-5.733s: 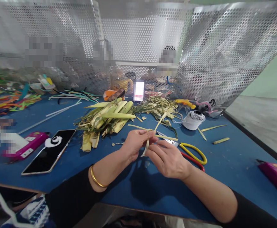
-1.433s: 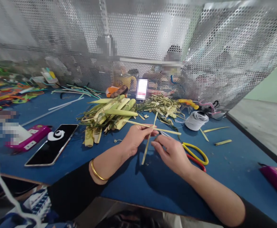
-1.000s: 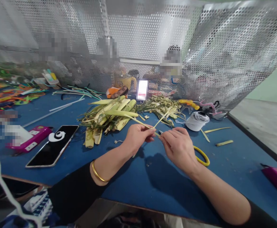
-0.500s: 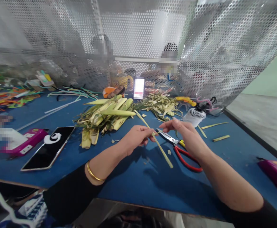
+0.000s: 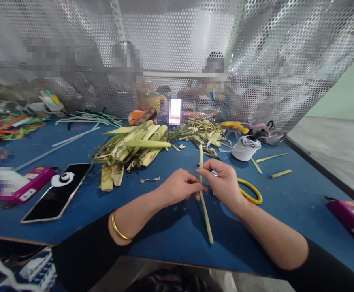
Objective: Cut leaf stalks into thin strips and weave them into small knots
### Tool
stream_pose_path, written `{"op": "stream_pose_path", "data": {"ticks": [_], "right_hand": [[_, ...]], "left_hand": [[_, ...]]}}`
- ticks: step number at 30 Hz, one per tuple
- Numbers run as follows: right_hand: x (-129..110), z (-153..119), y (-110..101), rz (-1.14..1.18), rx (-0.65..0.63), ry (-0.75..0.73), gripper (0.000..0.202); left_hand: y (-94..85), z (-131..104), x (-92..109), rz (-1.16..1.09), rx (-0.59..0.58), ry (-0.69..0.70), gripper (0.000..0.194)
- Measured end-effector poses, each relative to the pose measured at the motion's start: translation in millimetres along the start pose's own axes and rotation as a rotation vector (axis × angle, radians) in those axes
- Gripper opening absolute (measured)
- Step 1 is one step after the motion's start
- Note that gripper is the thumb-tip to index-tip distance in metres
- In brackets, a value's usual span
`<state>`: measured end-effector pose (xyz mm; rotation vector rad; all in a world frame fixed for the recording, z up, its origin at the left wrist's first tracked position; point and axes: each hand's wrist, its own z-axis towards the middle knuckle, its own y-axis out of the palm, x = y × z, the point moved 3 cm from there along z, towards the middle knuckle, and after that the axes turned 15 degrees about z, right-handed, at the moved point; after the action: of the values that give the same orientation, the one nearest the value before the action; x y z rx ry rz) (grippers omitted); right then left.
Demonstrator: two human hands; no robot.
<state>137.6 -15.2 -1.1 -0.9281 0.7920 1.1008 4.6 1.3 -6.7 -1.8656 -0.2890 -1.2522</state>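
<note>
A narrow pale-green plant strip point(image 5: 206, 219) runs nearly upright through the middle of the view, between both hands. My left hand point(image 5: 183, 186) is closed, thumb and fingers pinching the strip near its middle. Just above, my right hand point(image 5: 222, 178) pinches the same strip between thumb and forefinger. Scissors lie on the table behind and under my right hand; their yellow handle point(image 5: 252, 190) shows, while most of the blades and the red handle are hidden. Left of the hands rests a pile of green husks or stalks point(image 5: 137, 150).
A phone point(image 5: 58, 194) and a purple power strip point(image 5: 40, 182) lie on the left. A white thread spool point(image 5: 245, 148), yellow-handled tool point(image 5: 236, 126) and cut stalk pieces point(image 5: 280, 173) are at right. A perforated metal screen point(image 5: 180, 44) stands behind; people show through it.
My right hand has moved left and closed on the strip, covering more of the scissors. The strip has turned more upright and shifted toward me.
</note>
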Motion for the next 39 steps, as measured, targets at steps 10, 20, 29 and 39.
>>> {"op": "stream_pose_path", "data": {"ticks": [10, 20, 29, 39], "right_hand": [[-30, -2, -19, -0.416, 0.112, -0.572, 0.014], [10, 7, 1, -0.010, -0.237, 0.022, 0.028], [-10, 0, 2, -0.622, -0.176, -0.499, 0.032], [-2, 7, -5, -0.565, -0.186, -0.499, 0.031]], "left_hand": [[-14.2, 5, -5, -0.747, 0.106, -0.121, 0.018], [-10.2, 5, -2, -0.980, -0.029, -0.082, 0.017], [-15.6, 5, -4, -0.668, 0.252, -0.113, 0.008], [-16.6, 2, 2, -0.863, 0.112, -0.172, 0.009]]}}
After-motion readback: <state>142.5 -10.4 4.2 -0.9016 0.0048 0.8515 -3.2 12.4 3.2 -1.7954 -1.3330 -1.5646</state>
